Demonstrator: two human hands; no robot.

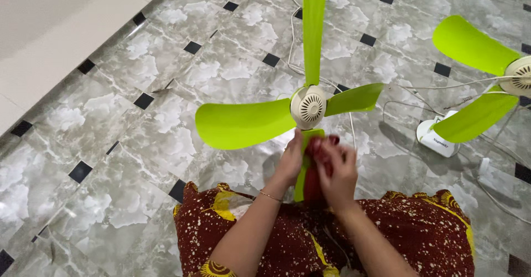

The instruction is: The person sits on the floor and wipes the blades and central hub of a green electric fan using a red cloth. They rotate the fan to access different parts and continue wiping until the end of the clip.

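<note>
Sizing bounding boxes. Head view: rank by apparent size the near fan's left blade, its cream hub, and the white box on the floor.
1. left blade, by far the largest
2. and 3. cream hub and white box look about alike; the box lies farther from the camera and a second fan's blade partly covers it, so no ranking.

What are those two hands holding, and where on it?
Both the left hand and right hand grip the green fan by its nearest blade, close to the hub.

Counts: 2 lime-green fans, one (307,106) w/ 4 blades, one (520,77) at rt edge w/ 2 blades visible; 2 hands, left (290,160), right (335,169); 1 white box (438,137).
</note>
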